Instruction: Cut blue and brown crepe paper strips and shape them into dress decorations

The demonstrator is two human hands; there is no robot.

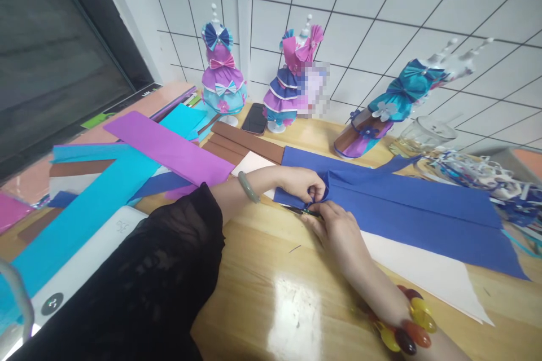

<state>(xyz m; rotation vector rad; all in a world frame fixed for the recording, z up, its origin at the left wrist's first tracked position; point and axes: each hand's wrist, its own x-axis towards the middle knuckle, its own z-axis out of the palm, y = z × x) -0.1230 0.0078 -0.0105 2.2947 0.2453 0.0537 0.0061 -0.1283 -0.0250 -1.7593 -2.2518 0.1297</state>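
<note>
A long blue sheet [423, 208], which looks like crepe paper or thin cloth, lies across the right half of the table with its left part bunched up. My left hand [301, 183], with a green bangle at the wrist, is closed on a fold of it, fingertips curled inward. Just below, my right hand [339, 228] is closed around small dark scissors [300, 211] whose blades point left. Its fingertips meet the blue fold, and the handles are mostly hidden. Pale paper [432, 271] shows from beneath the blue sheet.
Purple [169, 146] and turquoise strips [93, 208] overlap a white device [122, 231] at left. Brown strips [249, 144] and a phone [254, 119] lie behind. Several dressed mannequins [223, 76] stand along the wall. A glass cup [423, 136] and scraps [478, 180] sit at right.
</note>
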